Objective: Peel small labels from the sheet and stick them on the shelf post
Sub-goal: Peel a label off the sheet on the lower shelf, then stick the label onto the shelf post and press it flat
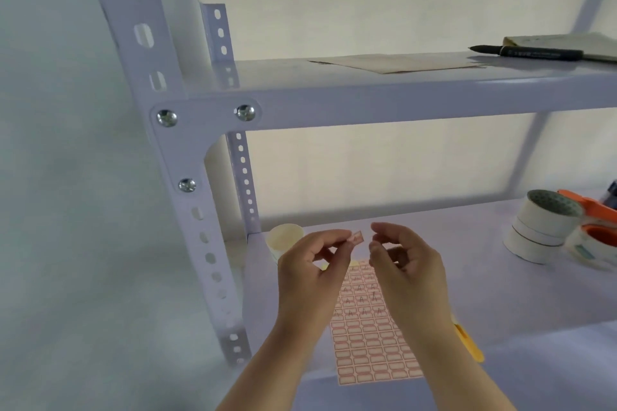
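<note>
A sheet of small red-bordered labels (374, 347) lies flat on the lower shelf (500, 294); some of its upper labels carry a handwritten mark. Above the sheet, my left hand (310, 274) pinches one small label (356, 237) between thumb and forefinger. My right hand (407, 264) hovers just right of that label, fingers curled and slightly apart, holding nothing. The pale perforated shelf post (187, 150) rises at the left, with bolts at the corner bracket. No stuck label shows on the post.
A roll of tape (283, 238) sits at the lower shelf's back left. Stacked white tape rolls (537, 227) and an orange tape dispenser (594, 220) stand at the right. A yellow tool (470, 344) pokes out under my right wrist. The upper shelf holds paper (400, 63), a pen (534, 52) and a notebook.
</note>
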{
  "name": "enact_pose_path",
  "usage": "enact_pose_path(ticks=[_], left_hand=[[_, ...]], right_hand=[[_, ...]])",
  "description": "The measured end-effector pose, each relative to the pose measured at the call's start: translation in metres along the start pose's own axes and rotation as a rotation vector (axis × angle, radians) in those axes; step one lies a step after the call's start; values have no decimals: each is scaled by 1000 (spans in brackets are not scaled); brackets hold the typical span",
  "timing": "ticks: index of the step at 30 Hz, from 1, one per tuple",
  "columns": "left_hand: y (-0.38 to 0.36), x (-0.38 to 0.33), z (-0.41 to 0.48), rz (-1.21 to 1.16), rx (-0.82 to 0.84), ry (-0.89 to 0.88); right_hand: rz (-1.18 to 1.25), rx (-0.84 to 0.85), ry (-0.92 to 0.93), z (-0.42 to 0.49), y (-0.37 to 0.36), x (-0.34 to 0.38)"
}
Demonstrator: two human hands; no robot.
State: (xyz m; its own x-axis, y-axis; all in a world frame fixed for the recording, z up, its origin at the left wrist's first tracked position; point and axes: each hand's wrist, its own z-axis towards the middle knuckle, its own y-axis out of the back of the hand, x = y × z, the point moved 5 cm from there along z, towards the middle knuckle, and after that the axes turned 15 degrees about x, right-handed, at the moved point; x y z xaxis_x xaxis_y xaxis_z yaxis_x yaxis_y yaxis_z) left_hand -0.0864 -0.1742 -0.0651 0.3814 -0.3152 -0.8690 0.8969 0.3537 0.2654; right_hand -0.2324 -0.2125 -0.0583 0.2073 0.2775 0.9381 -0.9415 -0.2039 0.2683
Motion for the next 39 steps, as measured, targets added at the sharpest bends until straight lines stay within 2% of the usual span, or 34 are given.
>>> enact_pose_path(ticks=[11,21,30,39], left_hand=[[-7,-33,-21,19,-62,1],[-12,-62,-52,139,-256,-35],[23,-79,-68,19,-378,-70],[87,-105,-74,127,-398,-160]], right_hand=[[79,186,59,-11,17,18],[120,283,136,-22,25,28],[178,348,167,-33,4,57],[229,318,258,-45,-40,112]])
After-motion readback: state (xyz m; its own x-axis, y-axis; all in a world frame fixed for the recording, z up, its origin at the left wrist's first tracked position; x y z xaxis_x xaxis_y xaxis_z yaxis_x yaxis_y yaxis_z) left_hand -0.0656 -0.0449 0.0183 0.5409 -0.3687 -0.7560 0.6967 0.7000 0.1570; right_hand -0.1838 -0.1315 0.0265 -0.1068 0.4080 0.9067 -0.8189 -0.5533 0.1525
